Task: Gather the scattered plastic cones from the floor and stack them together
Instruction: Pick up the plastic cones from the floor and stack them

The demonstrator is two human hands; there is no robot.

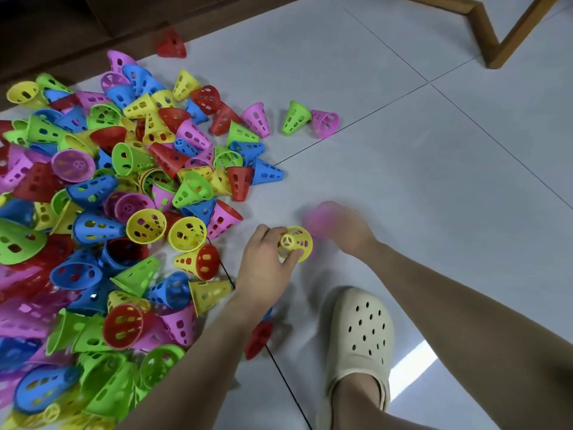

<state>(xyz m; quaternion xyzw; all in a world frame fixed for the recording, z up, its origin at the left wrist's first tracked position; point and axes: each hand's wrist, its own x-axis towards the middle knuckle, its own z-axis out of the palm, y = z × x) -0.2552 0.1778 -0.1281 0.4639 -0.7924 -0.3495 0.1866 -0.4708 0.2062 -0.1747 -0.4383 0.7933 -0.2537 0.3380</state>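
The pile of cones (102,218) fills the left half of the frame, spreading from the upper left down to the lower left corner over the pale tiled floor (434,181). They are thin moulded plastic with slots cut through the walls, so each should be very light, fairly stiff, a little springy at the wide rim and smooth enough to slide on tile. They lie tipped at every angle, and several already nest inside one another. The narrow closed tip or the rim edge looks like the easiest place to pinch one; a squeeze across the slotted wall would probably flex it.

At lower centre a foot in a cream clog (359,336) stands on the floor, just below the hands.

The left hand (263,268) sits at the pile's right edge in the centre of the frame, thumb and fingers pinched around the narrow end of a yellow cone (296,243), wide mouth pointing right. The right hand (341,228) is just beside it, touching or nearly so, blurred, curled around a pink cone (316,220); the exact grip is hard to read.

Smallest and farthest, a green cone (294,117) and a stray pink cone (325,123) lie apart above the hands.
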